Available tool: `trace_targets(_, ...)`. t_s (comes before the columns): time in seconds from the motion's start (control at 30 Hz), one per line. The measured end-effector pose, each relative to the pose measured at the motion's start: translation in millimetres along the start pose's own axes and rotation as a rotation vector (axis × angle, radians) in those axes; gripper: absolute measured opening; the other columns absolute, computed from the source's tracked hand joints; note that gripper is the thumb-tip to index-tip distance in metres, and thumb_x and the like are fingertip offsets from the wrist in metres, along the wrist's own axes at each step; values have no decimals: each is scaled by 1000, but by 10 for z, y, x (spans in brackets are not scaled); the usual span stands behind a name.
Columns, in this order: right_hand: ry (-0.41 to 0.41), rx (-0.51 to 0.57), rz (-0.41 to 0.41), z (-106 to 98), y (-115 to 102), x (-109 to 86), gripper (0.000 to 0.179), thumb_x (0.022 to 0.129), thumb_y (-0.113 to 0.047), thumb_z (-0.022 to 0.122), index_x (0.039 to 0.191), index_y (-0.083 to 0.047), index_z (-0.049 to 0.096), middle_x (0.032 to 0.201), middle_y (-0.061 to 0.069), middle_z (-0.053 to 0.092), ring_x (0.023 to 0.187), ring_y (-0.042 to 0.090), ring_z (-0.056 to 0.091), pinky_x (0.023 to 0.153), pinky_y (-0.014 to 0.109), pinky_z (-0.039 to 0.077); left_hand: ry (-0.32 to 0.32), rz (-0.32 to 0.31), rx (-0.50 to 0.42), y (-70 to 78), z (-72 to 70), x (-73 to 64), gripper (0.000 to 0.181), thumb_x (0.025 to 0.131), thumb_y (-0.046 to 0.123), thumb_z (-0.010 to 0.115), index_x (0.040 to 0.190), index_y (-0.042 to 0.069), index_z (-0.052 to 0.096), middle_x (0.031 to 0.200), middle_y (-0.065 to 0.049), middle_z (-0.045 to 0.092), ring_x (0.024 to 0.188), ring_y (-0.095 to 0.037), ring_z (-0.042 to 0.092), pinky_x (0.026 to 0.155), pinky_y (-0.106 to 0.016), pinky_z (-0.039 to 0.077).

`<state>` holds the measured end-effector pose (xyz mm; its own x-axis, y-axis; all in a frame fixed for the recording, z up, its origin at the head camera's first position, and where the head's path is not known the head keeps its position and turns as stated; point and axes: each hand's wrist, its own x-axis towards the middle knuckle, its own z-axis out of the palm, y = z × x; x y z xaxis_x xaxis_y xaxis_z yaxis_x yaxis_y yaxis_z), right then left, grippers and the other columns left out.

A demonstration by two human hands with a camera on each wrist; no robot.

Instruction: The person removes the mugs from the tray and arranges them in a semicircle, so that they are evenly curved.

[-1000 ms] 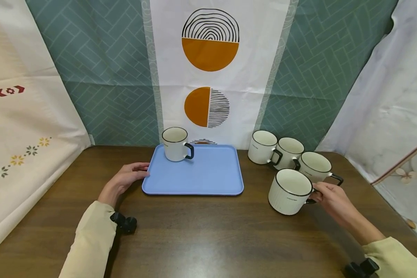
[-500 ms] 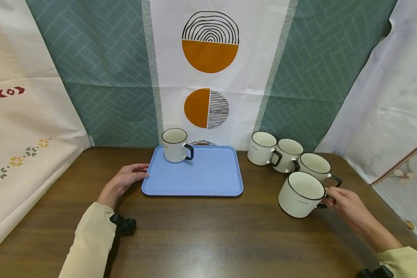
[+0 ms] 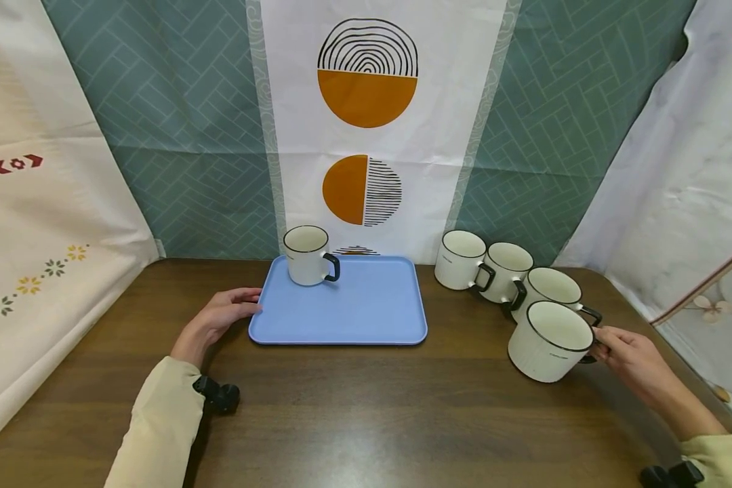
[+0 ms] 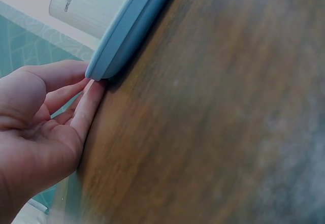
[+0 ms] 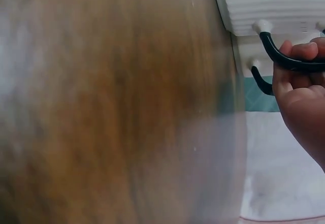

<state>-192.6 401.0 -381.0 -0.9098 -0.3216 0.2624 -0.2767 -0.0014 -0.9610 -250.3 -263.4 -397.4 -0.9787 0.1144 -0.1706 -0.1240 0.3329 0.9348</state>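
Note:
My right hand [image 3: 631, 359] grips the black handle of a white, black-rimmed mug [image 3: 545, 352] at the right of the table. In the right wrist view its fingers curl round that handle [image 5: 284, 61]. Whether the mug's base touches the table, I cannot tell. Directly behind it is another white mug [image 3: 552, 286], partly hidden by the held one. On the left, my left hand [image 3: 222, 315] holds the left rim of a blue tray [image 3: 341, 318], digits against the edge in the left wrist view. A single white mug [image 3: 307, 261] stands upright at the tray's back left corner.
Two more white mugs, one at the far left of the group [image 3: 460, 264] and one beside it [image 3: 507, 271], stand close together at the back right. A patterned cloth [image 3: 366, 169] hangs behind the brown wooden table [image 3: 354, 413].
My right hand has carried the mug to the right, where it now covers more of the mug behind it. The left hand, tray and other mugs stay where they were.

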Motion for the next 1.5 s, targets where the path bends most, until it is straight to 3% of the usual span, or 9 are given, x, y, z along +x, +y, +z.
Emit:
trace_targets(0.37, 20, 1, 35, -40, -20, -25, 33, 104, -1, 34, 74, -1, 48, 70, 5, 42, 68, 16, 39, 64, 34, 23, 1, 1, 1, 11, 11, -7, 57, 96, 12, 59, 143, -11, 35, 138, -29, 41, 118, -30, 45, 105, -41, 37)
trace_targets(0.5, 66, -32, 94, -35, -47, -25, 33, 105, -6, 37, 76, -4, 55, 72, 0, 49, 71, 12, 44, 61, 29, 31, 2, -1, -4, 12, 6, -7, 57, 96, 11, 59, 143, -11, 35, 139, -29, 41, 118, -30, 45, 105, -43, 36)
trace_targets(0.63, 130, -171, 209, -32, -116, -39, 33, 105, -12, 40, 82, -4, 63, 80, -4, 57, 77, 6, 49, 65, 21, 39, 0, 1, -4, 3, 9, -10, 57, 96, 11, 59, 143, -11, 35, 138, -29, 41, 117, -30, 45, 106, -43, 36)
trace_targets(0.8, 133, -519, 290, -18, -255, -34, 38, 106, -23, 40, 96, 5, 64, 89, -12, 61, 86, -5, 51, 70, 16, 44, -4, 2, -16, 12, 14, -12, 57, 96, 11, 59, 143, -11, 35, 139, -30, 40, 120, -32, 43, 107, -45, 33)
trace_targets(0.9, 166, -701, 335, -19, -338, -8, 42, 104, -32, 42, 103, 2, 66, 91, -20, 59, 85, -12, 46, 67, 18, 43, -3, 3, -18, 17, 5, -15, 58, 96, 11, 58, 143, -11, 34, 139, -30, 40, 121, -34, 43, 108, -47, 32)
trace_targets(1.1, 233, -824, 256, 28, -475, 95, 41, 103, -30, 46, 105, 6, 64, 87, -21, 62, 80, -15, 47, 64, 17, 40, -2, -3, -24, 21, 3, -13, 57, 96, 11, 58, 143, -11, 34, 139, -30, 40, 120, -32, 44, 107, -44, 34)
trace_targets(1.3, 265, -788, 160, 235, -652, 275, 35, 102, -29, 49, 107, 3, 63, 88, -18, 64, 79, -5, 56, 64, 14, 44, 0, -14, -22, 27, -1, -10, 56, 96, 11, 58, 143, -11, 35, 141, -30, 39, 121, -34, 43, 108, -46, 33)
trace_targets(1.5, 268, -702, 77, 623, -740, 554, 32, 102, -24, 50, 109, 4, 61, 91, -20, 63, 84, -2, 56, 69, 13, 44, 0, -19, -31, 36, 7, -12, 56, 96, 10, 58, 142, -11, 36, 142, -30, 38, 123, -36, 42, 109, -49, 30)
